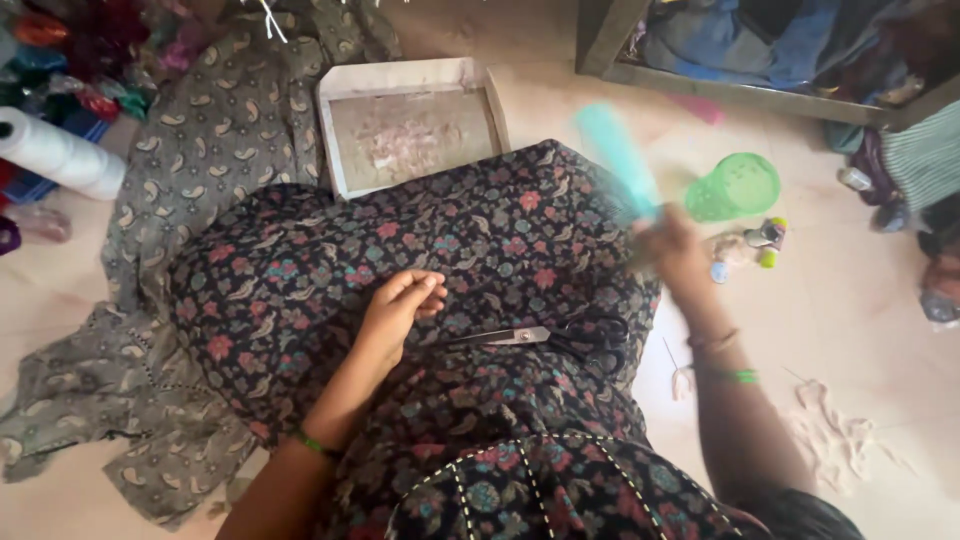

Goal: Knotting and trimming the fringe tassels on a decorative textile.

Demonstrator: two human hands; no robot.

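Note:
My left hand (398, 310) rests on dark floral cloth (330, 260) spread over my lap, fingers loosely curled and holding nothing. My right hand (672, 252) is blurred with motion and grips a long flat turquoise object (618, 158), raised above the cloth's right edge. Black-handled scissors (560, 336) lie on the cloth between my two hands, blades pointing left.
A grey patterned garment (200, 150) lies on the floor at left. A shallow white tray (410, 125) sits beyond the cloth. A green plastic cup (735, 187) and small bottles (765, 240) stand at right. A white roll (55, 152) lies far left. Thread scraps (835, 430) litter the floor.

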